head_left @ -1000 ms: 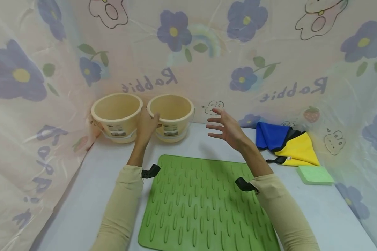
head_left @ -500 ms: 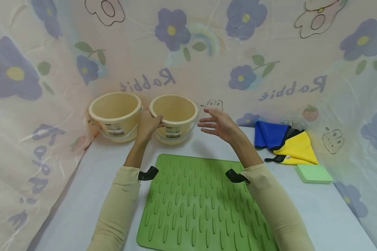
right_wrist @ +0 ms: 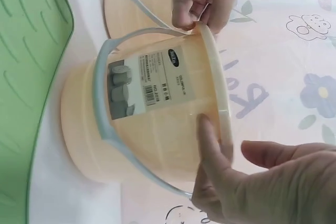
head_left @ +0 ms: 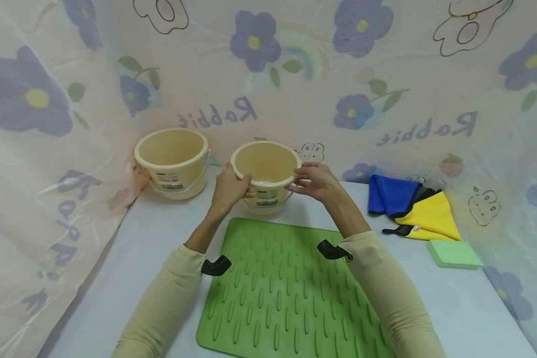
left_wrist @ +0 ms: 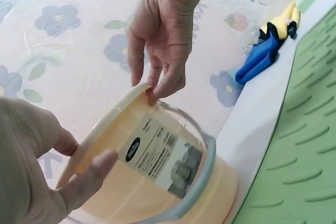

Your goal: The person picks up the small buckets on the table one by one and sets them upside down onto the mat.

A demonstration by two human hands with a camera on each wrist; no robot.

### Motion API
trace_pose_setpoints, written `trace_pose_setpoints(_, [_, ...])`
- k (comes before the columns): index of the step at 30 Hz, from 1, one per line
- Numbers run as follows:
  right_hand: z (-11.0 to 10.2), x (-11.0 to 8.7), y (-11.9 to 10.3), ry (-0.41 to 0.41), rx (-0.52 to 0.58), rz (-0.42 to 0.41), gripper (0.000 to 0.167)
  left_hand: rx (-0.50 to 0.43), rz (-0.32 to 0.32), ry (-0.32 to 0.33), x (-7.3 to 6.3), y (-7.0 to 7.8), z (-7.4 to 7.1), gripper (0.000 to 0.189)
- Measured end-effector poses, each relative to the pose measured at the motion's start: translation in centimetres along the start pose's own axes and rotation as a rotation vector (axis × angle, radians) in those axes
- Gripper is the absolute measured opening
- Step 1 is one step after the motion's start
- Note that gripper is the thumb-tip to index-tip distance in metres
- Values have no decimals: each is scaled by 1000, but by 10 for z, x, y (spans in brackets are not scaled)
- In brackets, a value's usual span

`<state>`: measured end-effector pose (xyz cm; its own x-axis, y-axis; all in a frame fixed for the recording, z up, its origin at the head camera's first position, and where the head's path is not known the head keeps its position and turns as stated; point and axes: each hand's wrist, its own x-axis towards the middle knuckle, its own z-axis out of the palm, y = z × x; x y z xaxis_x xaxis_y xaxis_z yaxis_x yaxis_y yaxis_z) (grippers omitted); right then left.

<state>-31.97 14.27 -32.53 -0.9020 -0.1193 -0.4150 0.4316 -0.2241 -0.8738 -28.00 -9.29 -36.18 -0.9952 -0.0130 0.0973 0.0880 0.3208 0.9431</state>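
Note:
A cream plastic bucket with a grey bail handle and a printed label is between my two hands. My left hand grips its rim on the left side, thumb toward the front. At the right side of the rim, my right hand holds on, fingers against the outer wall and thumb over the edge. Whether the bucket's base touches the table cannot be told. A second, similar bucket stands upright to the left, apart from my hands.
A green ribbed mat lies on the white table in front of the held bucket. To the right are a blue and yellow cloth and a light green sponge. Printed sheeting encloses the back and sides.
The held bucket has moved right, away from the other bucket, with my left hand on it. My right hand has come to its rim and taken hold.

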Motion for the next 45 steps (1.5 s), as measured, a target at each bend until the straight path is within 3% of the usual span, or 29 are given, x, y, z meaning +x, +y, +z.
trace_pose_setpoints(5, [-3, -2, 5, 18, -75, -20, 63, 324, 49, 104, -3, -2, -8, 50])
trace_pose_setpoints(9, [-9, -7, 8, 18, -94, -35, 65, 426, 43, 166, 4, 0, -17, 53])
trace_pose_setpoints(12, [-11, -9, 10, 14, -76, -40, 66, 420, 31, 132, 12, 2, -23, 63])
trace_pose_setpoints(17, [-11, -11, 15, -25, -74, -43, 59, 402, 38, 57, 20, -4, -34, 54])
trace_pose_setpoints(21, [-18, -12, 13, -55, -205, -69, 52, 333, 3, 29, 20, -12, -37, 45])
trace_pose_setpoints(26, [-31, -7, -1, 48, -432, -170, 44, 226, -5, -12, 23, -11, -36, 41])
trace_pose_setpoints(29, [-32, 0, -10, 97, -510, -199, 50, 207, 6, -19, 26, -8, -34, 40])
trace_pose_setpoints(32, [-30, 10, -16, 79, -577, -185, 60, 192, 14, -25, 30, -7, -33, 39])
trace_pose_setpoints(35, [-28, 20, -19, 12, -649, -142, 62, 189, 16, -49, 33, -7, -33, 40])
trace_pose_setpoints(39, [-24, 28, -18, -33, -699, -118, 54, 221, 10, -73, 35, -5, -33, 41])
trace_pose_setpoints(45, [-28, 22, -19, 20, -683, -186, 47, 210, 38, -81, 36, -2, -31, 35])
